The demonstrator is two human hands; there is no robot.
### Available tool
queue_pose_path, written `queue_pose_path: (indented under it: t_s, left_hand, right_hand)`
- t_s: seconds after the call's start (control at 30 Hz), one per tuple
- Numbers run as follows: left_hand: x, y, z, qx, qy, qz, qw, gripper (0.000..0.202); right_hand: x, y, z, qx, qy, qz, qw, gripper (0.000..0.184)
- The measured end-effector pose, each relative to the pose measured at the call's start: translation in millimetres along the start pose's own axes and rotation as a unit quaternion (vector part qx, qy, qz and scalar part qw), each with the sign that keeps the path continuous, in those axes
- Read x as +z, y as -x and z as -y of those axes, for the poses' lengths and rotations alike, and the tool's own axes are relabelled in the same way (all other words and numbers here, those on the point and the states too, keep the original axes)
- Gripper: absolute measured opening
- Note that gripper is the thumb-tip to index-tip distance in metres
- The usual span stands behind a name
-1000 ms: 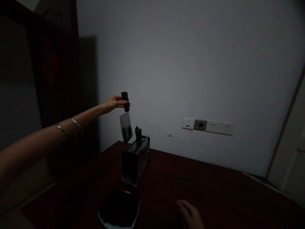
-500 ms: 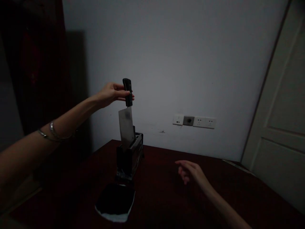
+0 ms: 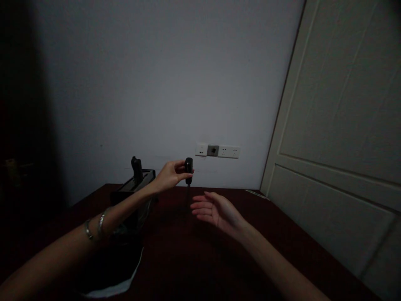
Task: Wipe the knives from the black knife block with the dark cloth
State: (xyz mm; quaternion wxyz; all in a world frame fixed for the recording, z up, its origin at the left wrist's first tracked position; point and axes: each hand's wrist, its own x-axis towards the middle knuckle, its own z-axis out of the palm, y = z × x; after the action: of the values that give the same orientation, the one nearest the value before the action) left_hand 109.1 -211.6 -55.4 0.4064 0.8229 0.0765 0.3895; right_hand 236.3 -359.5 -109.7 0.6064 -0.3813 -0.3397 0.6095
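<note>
My left hand (image 3: 172,174) grips the black handle of a cleaver (image 3: 188,170), held upright with its blade pointing down. The blade is seen nearly edge-on and is hard to make out against the dark table. Just to the right, my right hand (image 3: 217,212) is open, palm turned toward the cleaver and fingers stretched out, apart from it. Behind my left forearm stands a dark knife block (image 3: 147,177). Another black knife handle (image 3: 137,168) sticks up from it. My arm hides part of the block.
A dark red table (image 3: 175,259) reaches back to a pale wall (image 3: 163,83) with a row of sockets (image 3: 230,151). On the table's near left lies a black piece with a white edge (image 3: 119,288), partly hidden by my arm. A panelled door (image 3: 326,138) stands at right.
My left hand has drawn the cleaver out of the knife block and moved it right and down. My right hand has opened and come closer to it. The view has turned right.
</note>
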Motion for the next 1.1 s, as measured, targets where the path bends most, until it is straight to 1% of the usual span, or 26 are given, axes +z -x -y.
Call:
queue_pose_path:
  t_s: [0.07, 0.17, 0.27, 0.33, 0.43, 0.57, 0.63, 0.7, 0.77, 0.83, 0.9, 0.93, 1.0, 1.1]
  left_hand:
    - [17.8, 3.5, 7.0, 0.018, -0.021, -0.004, 1.0, 0.023]
    - [37.9, 11.5, 13.1, 0.052, -0.05, -0.006, 0.997, 0.023]
    - [51.7, 21.2, 17.4, 0.089, -0.087, -0.009, 0.992, 0.023]
    - [58.8, 28.5, 21.6, 0.114, -0.122, -0.011, 0.986, 0.022]
    - [68.5, 40.3, 33.9, 0.169, -0.166, -0.007, 0.972, 0.032]
    - [79.8, 55.9, 56.4, 0.291, -0.207, 0.011, 0.934, 0.05]
    - [84.0, 62.3, 64.5, 0.338, -0.226, 0.018, 0.914, 0.053]
    - [87.1, 67.4, 68.4, 0.367, -0.262, 0.015, 0.892, 0.052]
    - [89.4, 71.4, 69.0, 0.4, -0.301, -0.014, 0.866, 0.046]
    - [91.4, 74.6, 68.0, 0.43, -0.33, -0.065, 0.838, 0.038]
    - [93.5, 77.4, 67.1, 0.443, -0.352, -0.106, 0.818, 0.031]
    - [94.7, 78.6, 67.1, 0.443, -0.363, -0.117, 0.811, 0.028]
    - [97.3, 80.9, 68.7, 0.442, -0.381, -0.125, 0.802, 0.024]
    - [101.4, 85.5, 73.7, 0.432, -0.405, -0.112, 0.798, 0.024]
  right_hand:
    - [-2.9, -4.9, -4.3, 0.009, -0.038, -0.008, 0.999, 0.032]
    - [-6.9, -10.6, -7.7, 0.011, -0.088, -0.025, 0.996, 0.034]
    - [-9.1, -13.0, -8.5, -0.002, -0.137, -0.053, 0.989, 0.031]
    - [-9.8, -13.3, -8.6, -0.003, -0.163, -0.059, 0.985, 0.03]
    - [-11.3, -13.8, -9.1, 0.0, -0.199, -0.057, 0.978, 0.035]
    - [-15.5, -16.5, -10.2, 0.034, -0.238, -0.045, 0.97, 0.045]
    - [-18.2, -19.3, -11.3, 0.05, -0.256, -0.039, 0.965, 0.045]
    - [-20.8, -22.8, -13.4, 0.05, -0.273, -0.041, 0.96, 0.042]
    - [-23.1, -25.9, -16.8, 0.036, -0.276, -0.05, 0.959, 0.036]
    - [-24.8, -27.9, -21.1, 0.02, -0.253, -0.07, 0.965, 0.031]
    - [-26.2, -28.6, -26.3, 0.002, -0.214, -0.104, 0.971, 0.029]
    - [-26.9, -28.7, -29.2, -0.008, -0.195, -0.122, 0.973, 0.029]
    - [-28.9, -29.4, -35.5, -0.037, -0.164, -0.143, 0.975, 0.031]
    - [-33.6, -31.8, -45.3, -0.078, -0.138, -0.143, 0.977, 0.034]
